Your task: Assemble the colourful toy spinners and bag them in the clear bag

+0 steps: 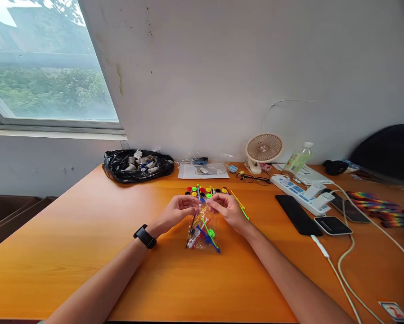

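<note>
The upper part of a clear plastic bag is held between the two hands: one side is pinched by thumb and fingers of the left hand, the other by the right hand, with the fingertips near each other. The bag is placed between the near and far edges of the desk; coloured plastic sticks are seen through its film. The step in hand is judged to be work at the bag's mouth; whether it is being opened or closed cannot be told. For the next move, an even grip on both sides seems called for, so that nothing is spilled. Just beyond the hands, loose discs are laid out. Near the far edge, a black bag and a fan are set well apart.
</note>
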The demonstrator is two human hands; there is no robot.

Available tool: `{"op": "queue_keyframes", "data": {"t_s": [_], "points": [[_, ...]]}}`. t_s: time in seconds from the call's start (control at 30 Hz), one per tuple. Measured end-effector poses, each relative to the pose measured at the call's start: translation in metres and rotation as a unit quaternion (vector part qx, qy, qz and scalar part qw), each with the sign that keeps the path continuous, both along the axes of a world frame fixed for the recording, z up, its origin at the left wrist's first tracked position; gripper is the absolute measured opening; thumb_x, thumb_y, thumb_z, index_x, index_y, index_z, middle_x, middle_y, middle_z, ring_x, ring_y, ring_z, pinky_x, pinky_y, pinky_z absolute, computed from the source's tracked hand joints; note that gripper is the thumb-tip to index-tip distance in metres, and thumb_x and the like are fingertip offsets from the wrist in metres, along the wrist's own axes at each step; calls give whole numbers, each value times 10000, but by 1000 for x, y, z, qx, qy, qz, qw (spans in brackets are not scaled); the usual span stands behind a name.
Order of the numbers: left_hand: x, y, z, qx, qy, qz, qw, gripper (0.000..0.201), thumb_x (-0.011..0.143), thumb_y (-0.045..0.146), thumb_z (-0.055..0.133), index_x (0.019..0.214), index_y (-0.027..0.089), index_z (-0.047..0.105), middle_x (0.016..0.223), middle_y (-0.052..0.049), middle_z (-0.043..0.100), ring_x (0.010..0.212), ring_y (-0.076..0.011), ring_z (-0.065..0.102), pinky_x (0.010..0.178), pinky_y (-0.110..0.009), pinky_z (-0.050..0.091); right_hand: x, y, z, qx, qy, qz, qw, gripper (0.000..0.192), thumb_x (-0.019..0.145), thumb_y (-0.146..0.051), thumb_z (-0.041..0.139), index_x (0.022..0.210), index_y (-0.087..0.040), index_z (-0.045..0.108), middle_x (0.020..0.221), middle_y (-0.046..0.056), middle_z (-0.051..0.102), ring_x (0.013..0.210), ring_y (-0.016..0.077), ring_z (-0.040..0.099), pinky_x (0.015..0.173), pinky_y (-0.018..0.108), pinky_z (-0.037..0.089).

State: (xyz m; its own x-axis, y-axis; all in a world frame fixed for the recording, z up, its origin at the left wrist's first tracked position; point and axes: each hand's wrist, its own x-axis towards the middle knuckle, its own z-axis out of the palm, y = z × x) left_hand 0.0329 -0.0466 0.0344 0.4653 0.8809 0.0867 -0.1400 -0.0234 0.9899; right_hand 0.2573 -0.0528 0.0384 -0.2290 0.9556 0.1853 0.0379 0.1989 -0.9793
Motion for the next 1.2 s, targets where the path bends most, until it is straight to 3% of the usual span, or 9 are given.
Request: {"op": "queue_keyframes", "data": {"t_s": [0.1, 0.27, 0.5, 0.8, 1.03, 1.2], "points": [[1, -1, 0, 6, 2, 11, 1000, 355, 794, 341, 901, 1064, 137, 794, 1021, -98, 792, 895, -183, 711, 810, -274, 557, 0, -1, 0, -6, -1, 7, 1000, 337, 852, -521, 791, 821, -189, 741, 718, 16, 681, 666, 154, 591, 653, 284, 461], [0, 2, -2, 3, -8, 53, 999, 346, 809, 408, 885, 982, 124, 791, 849, -70, 781, 760, -158, 695, 739, -265, 557, 2, 3, -3, 27, -11, -8, 1000, 307, 849, -501, 797, 830, -196, 767, 778, 25, 697, 723, 166, 600, 682, 292, 463], [-9, 9, -1, 43, -4, 71, 997, 354, 797, 386, 890, 1039, 142, 808, 1039, -114, 816, 922, -207, 750, 857, -301, 582, 8, 8, -10, -3, 8, 29, 1000, 280, 831, -445, 828, 1006, -226, 813, 915, 38, 751, 765, 168, 631, 701, 292, 489], [-16, 14, 1, 79, 60, 79, 992, 210, 821, 314, 820, 959, 158, 855, 983, -108, 831, 918, -236, 759, 883, -331, 587, 14, 11, -11, -29, 62, 14, 998, 164, 789, -346, 820, 897, -232, 866, 862, 57, 778, 764, 168, 631, 678, 282, 463], [-18, 13, 3, 74, 45, 73, 994, 213, 871, 280, 703, 929, 146, 858, 950, -102, 828, 937, -230, 750, 899, -319, 572, 14, 6, -1, -11, 26, 28, 999, 167, 813, -308, 734, 865, -213, 861, 838, 49, 739, 803, 176, 608, 713, 292, 448], [-13, 13, -3, 71, 47, 103, 991, 265, 792, 381, 867, 903, 143, 834, 900, -93, 820, 824, -208, 734, 791, -301, 572, 11, 6, -3, 35, -10, 23, 999, 270, 879, -455, 761, 884, -193, 827, 819, 42, 701, 758, 166, 577, 708, 303, 449]]}}
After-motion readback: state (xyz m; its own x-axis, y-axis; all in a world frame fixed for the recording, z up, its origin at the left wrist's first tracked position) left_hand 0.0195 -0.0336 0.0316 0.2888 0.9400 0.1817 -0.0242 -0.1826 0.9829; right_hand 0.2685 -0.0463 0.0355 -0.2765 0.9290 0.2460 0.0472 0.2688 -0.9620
